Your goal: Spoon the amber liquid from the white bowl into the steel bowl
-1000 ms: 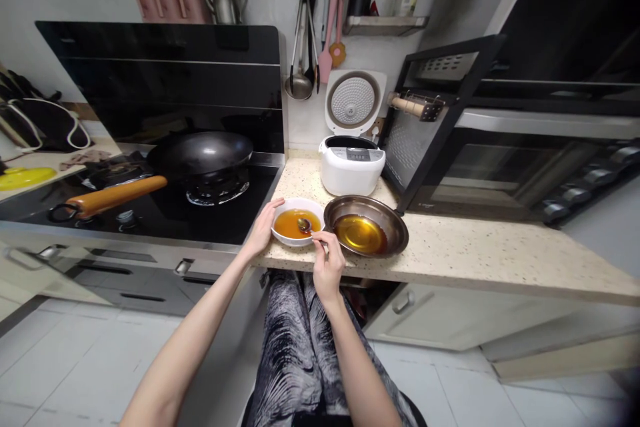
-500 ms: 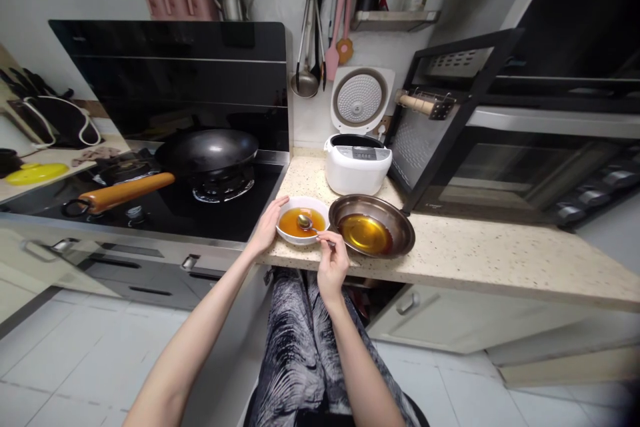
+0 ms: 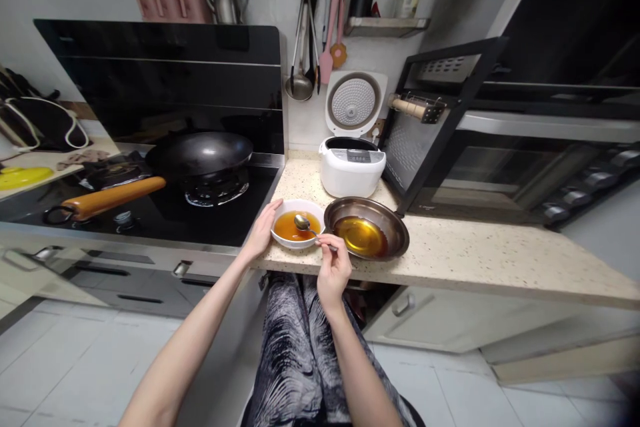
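Black metal comes first in my view: the wok (image 3: 200, 152) on the stove (image 3: 155, 230). Next, I have the left hand (image 3: 260, 232) against the left rim of the white bowl (image 3: 294, 244), fingers close together; its thumb's grip I can't tell. The bowl sits on the counter (image 3: 475, 247), holding amber liquid (image 3: 286, 229). My right hand (image 3: 333, 270) pinches the spoon (image 3: 302, 221), its head inside the bowl. Just right stands the metal pan (image 3: 397, 232).
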The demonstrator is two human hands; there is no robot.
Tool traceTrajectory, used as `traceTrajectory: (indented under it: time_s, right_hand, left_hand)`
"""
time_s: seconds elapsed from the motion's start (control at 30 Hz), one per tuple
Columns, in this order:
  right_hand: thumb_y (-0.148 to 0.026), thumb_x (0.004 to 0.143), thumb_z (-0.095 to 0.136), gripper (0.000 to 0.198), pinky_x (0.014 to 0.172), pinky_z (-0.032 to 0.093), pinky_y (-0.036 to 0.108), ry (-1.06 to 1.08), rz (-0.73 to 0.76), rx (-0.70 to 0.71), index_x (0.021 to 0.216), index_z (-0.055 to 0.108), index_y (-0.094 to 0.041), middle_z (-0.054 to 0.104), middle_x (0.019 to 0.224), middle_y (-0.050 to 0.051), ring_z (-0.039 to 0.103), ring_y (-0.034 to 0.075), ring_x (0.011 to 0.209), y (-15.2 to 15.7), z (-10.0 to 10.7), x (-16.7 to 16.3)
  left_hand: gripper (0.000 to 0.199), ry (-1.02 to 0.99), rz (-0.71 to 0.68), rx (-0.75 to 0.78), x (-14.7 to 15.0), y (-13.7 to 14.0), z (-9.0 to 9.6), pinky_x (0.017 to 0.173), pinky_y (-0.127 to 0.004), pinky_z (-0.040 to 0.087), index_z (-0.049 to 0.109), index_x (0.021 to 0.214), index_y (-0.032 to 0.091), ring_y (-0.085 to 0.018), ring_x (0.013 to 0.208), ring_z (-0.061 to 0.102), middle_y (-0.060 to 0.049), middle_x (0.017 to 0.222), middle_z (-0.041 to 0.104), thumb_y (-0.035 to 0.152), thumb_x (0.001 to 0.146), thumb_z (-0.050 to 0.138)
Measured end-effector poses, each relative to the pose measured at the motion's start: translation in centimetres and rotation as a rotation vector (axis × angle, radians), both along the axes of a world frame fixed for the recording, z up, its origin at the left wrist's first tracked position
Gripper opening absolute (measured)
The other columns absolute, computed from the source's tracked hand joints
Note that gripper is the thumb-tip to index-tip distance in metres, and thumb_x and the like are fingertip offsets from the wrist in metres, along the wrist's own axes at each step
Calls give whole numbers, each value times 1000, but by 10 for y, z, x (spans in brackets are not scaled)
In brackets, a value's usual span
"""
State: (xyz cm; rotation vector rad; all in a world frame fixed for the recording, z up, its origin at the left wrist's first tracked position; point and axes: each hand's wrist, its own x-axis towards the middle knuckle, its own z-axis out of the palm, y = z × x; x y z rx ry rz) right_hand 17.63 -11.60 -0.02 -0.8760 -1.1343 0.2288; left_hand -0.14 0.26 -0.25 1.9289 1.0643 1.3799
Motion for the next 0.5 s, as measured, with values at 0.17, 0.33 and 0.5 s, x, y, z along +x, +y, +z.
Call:
traceTrajectory:
  time_s: [0.17,0.33,0.5]
  right_hand:
    - [-23,100,52,16,89,53,33,8,-7,9,92,65,-21,70,95,4,67,17,94,-3,4,3]
    - [-22,100,53,15,88,53,33,24,-5,30,93,66,-20,70,95,5,67,16,93,-5,8,4]
    - [-23,100,53,15,87,54,32,14,-8,22,93,66,-20,70,95,5,67,16,93,-4,6,4]
  left_hand:
    - [51,-7,-4,35,0,1,-1,130,-45,23,53,146,22,-24,151,39,-8,160,44,45,105,34]
    - [58,-101,-67,-10,1,3,-4,128,-46,27,33,159,26,-23,149,43,-9,162,42,44,104,38]
    - [54,-76,-43,-35,1,2,-3,129,-46,24,50,149,22,-25,148,44,-9,157,49,47,104,37]
